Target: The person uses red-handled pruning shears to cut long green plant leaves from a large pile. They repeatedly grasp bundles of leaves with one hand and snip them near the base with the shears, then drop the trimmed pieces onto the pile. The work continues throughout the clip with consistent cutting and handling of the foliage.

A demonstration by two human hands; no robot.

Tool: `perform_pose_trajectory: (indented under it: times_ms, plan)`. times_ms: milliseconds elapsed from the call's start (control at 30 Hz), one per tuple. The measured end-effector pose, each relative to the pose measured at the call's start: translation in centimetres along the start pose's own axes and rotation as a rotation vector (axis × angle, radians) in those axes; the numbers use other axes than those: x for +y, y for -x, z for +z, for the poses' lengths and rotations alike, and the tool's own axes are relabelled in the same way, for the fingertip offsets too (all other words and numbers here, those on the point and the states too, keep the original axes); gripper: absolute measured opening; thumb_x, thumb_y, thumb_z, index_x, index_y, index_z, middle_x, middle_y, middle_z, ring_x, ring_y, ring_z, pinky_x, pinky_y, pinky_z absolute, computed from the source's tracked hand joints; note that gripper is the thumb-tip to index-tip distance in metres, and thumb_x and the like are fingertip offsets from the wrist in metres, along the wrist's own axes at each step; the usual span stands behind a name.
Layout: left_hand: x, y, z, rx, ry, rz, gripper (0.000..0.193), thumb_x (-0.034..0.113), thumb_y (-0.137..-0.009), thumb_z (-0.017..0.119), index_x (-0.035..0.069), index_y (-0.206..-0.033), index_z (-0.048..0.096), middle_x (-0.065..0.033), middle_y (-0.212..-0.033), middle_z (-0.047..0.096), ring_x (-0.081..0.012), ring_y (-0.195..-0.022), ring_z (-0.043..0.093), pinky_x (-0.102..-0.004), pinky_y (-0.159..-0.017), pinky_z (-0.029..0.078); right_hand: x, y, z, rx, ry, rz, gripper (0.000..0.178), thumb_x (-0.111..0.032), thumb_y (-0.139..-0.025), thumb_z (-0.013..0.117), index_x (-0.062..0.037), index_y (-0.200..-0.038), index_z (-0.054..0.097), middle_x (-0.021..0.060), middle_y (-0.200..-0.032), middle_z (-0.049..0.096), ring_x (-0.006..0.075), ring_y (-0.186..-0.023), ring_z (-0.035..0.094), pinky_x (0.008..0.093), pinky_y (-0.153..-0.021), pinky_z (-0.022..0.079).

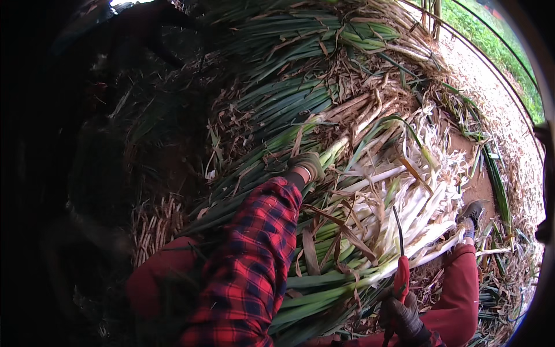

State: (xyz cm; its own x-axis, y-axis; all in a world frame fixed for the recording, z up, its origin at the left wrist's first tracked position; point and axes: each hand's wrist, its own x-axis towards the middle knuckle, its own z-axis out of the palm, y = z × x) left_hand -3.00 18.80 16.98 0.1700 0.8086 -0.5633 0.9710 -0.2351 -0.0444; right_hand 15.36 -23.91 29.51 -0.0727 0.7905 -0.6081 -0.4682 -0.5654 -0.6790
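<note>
The left arm stretches forward over the leek pile (277, 98), the gloved left hand (307, 165) back upward, fingers curled around a leek (336, 150) mid-pile. Lower right, the right hand (403, 315), held low by the leg (457, 292), wraps its fingers around an upright knife (402, 267).

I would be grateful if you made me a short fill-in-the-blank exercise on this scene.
1. The left hand and the right hand both wear ____.
2. The cutting tool has a handle coloured ____.
3. The hand that holds this tool is the ____ one.
4. The dark shoe shows toward the picture's ____ edge.

Missing words: gloves; red; right; right.
</note>
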Motion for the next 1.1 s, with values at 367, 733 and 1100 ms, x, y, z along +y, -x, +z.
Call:
perform_pose_trajectory:
  times_ms: [367,733,1100]
  plan:
    - [-0.7,20.4,-14.0,0.245,0.057,0.382,0.075,0.033,-0.060,0.074,-0.005,-0.122,0.055,-0.0237,-0.098,0.066,-0.0333,-0.090,0.064,-0.0394,-0.078,0.050,1.3,2.0,-0.5,0.085,-0.033,-0.210,0.036,-0.037,-0.087,0.064,-0.0023,-0.091,0.057,0.0038,-0.055,0.053,0.0139,-0.040,0.051,0.0263,-0.036,0.041]
    - [8.3,18.2,-1.0,-0.380,0.446,0.784,0.052,0.039,-0.070,0.078,-0.002,-0.101,0.070,-0.0134,-0.096,0.069,-0.0198,-0.091,0.062,-0.0347,-0.081,0.048,4.1,5.4,-2.9,0.333,-0.072,-0.196,0.030,-0.039,-0.089,0.063,-0.0103,-0.086,0.053,-0.0009,-0.055,0.046,0.0110,-0.035,0.042,0.0258,-0.032,0.034]
    - [7.7,21.5,-2.0,-0.697,0.703,0.693,0.048,0.030,-0.072,0.078,0.000,-0.106,0.066,-0.0042,-0.093,0.067,-0.0122,-0.082,0.061,-0.0256,-0.075,0.046,2.9,3.9,-1.5,0.258,0.051,-0.160,0.036,-0.044,-0.086,0.064,-0.0084,-0.088,0.059,-0.0001,-0.055,0.048,0.0109,-0.038,0.043,0.0278,-0.034,0.034]
